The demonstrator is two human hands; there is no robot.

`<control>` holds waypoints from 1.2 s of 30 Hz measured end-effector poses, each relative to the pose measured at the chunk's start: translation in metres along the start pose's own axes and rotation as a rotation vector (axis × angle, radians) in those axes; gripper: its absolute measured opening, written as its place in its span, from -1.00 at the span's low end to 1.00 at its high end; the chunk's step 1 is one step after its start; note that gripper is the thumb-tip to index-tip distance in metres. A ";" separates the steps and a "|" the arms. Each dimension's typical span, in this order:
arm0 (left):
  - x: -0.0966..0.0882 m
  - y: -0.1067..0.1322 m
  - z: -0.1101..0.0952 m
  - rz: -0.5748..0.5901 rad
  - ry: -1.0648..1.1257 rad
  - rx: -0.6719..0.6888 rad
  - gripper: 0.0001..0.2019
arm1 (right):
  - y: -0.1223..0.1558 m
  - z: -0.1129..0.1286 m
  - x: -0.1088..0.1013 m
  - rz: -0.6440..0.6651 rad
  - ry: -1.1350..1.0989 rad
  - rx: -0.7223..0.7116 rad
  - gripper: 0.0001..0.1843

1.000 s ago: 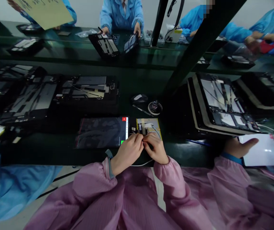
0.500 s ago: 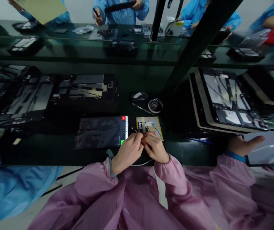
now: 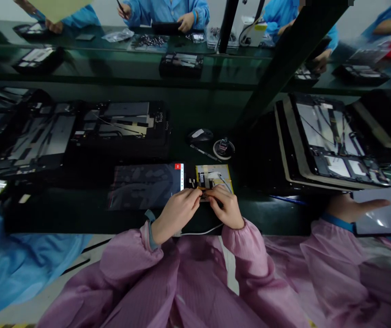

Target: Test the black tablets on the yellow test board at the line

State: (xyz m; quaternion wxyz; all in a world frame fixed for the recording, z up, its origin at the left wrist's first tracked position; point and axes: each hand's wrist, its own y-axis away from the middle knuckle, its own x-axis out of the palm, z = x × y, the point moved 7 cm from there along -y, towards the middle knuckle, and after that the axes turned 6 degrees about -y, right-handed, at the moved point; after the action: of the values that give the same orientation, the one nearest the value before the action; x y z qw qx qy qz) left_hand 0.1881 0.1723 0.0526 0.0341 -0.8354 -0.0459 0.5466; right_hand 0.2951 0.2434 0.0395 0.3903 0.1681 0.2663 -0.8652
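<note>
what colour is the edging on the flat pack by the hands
Yellow: the edging of the flat pack shows best in the head view.

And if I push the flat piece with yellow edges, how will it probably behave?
The piece looks thin and lies flat, so it would probably slide rather than tip or roll. The pale wire curving over it looks floppy and may drag.

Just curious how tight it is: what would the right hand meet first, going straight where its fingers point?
Probably the left hand, whose fingers lie just opposite, though depth and anything tiny between them are unclear.
</note>
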 end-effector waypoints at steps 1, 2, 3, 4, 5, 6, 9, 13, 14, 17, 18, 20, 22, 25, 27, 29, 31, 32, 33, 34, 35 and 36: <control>-0.001 0.000 0.000 -0.011 -0.013 0.011 -0.89 | 0.000 0.000 0.000 -0.006 0.006 0.004 -0.80; -0.001 0.000 0.000 -0.019 -0.024 0.021 -0.89 | -0.001 0.000 0.000 -0.015 0.013 0.000 -0.82; 0.000 0.000 0.001 -0.026 -0.034 0.030 -0.88 | -0.001 0.000 0.000 -0.028 0.020 -0.008 -0.83; 0.000 0.000 0.001 -0.035 -0.044 0.039 -0.88 | -0.001 0.000 0.000 -0.034 0.025 -0.019 -0.83; 0.001 -0.001 0.002 -0.047 -0.055 0.048 -0.88 | -0.001 -0.001 0.001 -0.034 0.027 -0.027 -0.83; 0.001 -0.002 0.002 -0.061 -0.067 0.059 -0.87 | -0.002 -0.001 0.002 -0.029 0.027 -0.030 -0.83; 0.002 -0.006 0.002 -0.103 -0.101 0.096 -0.86 | -0.002 -0.003 0.004 -0.019 0.032 -0.033 -0.83; -0.001 -0.005 0.001 -0.128 -0.081 0.131 -0.84 | -0.003 -0.004 0.003 -0.042 0.071 -0.047 -0.84; -0.004 -0.004 0.002 -0.135 -0.056 0.136 -0.84 | -0.002 -0.005 0.003 -0.050 0.079 -0.042 -0.84; -0.012 -0.005 0.004 -0.153 -0.021 0.131 -0.78 | -0.001 -0.008 0.002 -0.061 0.079 -0.003 -0.82; -0.014 -0.007 0.004 -0.149 -0.042 0.124 -0.74 | -0.001 -0.009 0.002 -0.056 0.068 0.008 -0.81; -0.012 -0.016 0.003 -0.100 -0.114 0.113 -0.68 | 0.000 -0.009 0.002 -0.045 0.039 0.021 -0.80; -0.005 -0.025 0.000 -0.011 -0.177 0.119 -0.68 | 0.000 -0.008 0.000 -0.051 0.016 0.030 -0.78; 0.004 -0.036 -0.004 0.091 -0.183 0.129 -0.77 | 0.001 -0.010 -0.008 -0.117 -0.016 0.076 -0.76; 0.007 -0.038 -0.003 0.116 -0.133 0.127 -0.83 | 0.003 -0.015 -0.015 -0.181 -0.048 0.121 -0.76; 0.008 -0.037 -0.002 0.141 -0.057 0.146 -0.85 | 0.006 -0.020 -0.020 -0.237 -0.080 0.164 -0.75; 0.010 -0.034 -0.003 0.179 0.038 0.191 -0.84 | 0.008 -0.025 -0.022 -0.262 -0.114 0.198 -0.75; 0.010 -0.033 -0.003 0.198 0.086 0.214 -0.84 | 0.009 -0.026 -0.022 -0.265 -0.130 0.207 -0.75; 0.010 -0.032 -0.004 0.213 0.135 0.231 -0.85 | 0.009 -0.026 -0.022 -0.261 -0.143 0.211 -0.76; 0.009 -0.031 -0.005 0.225 0.184 0.237 -0.86 | 0.009 -0.026 -0.021 -0.255 -0.153 0.211 -0.75; 0.007 -0.030 -0.006 0.228 0.234 0.230 -0.88 | 0.008 -0.026 -0.021 -0.247 -0.160 0.210 -0.75; 0.006 -0.030 -0.006 0.226 0.283 0.214 -0.88 | 0.008 -0.026 -0.020 -0.240 -0.164 0.209 -0.75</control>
State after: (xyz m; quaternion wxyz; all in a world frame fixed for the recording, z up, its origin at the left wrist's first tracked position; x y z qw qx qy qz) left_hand 0.1951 0.2025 0.0530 0.0671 -0.8953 0.1114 0.4261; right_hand 0.3161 0.2659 0.0263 0.2849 0.1034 0.1604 -0.9394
